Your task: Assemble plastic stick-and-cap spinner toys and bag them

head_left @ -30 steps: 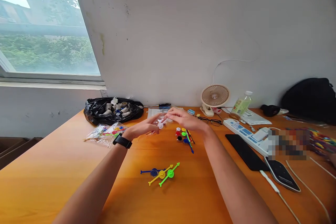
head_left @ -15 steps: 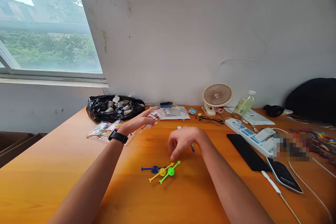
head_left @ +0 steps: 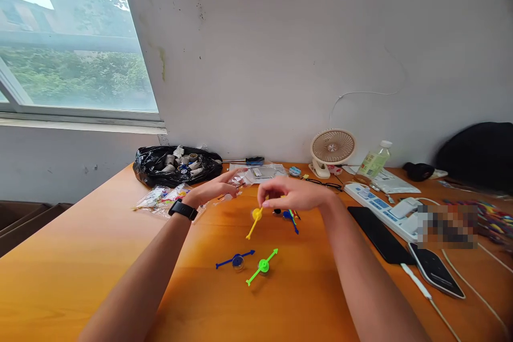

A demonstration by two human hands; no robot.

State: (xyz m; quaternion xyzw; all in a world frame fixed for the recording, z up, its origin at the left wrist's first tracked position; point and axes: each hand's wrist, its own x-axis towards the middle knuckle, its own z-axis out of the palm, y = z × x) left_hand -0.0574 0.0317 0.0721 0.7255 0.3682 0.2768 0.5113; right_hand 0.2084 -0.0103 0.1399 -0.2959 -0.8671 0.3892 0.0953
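Head cam: yellow spinner [head_left: 256, 217] hangs pinched in right hand [head_left: 294, 196] fingers [head_left: 267, 202].

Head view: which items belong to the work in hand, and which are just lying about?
In hand:
right hand pinching yellow spinner stick
left hand on clear packet
blue spinner
green spinner

Lying about:
fan
bottle
phones
power strip
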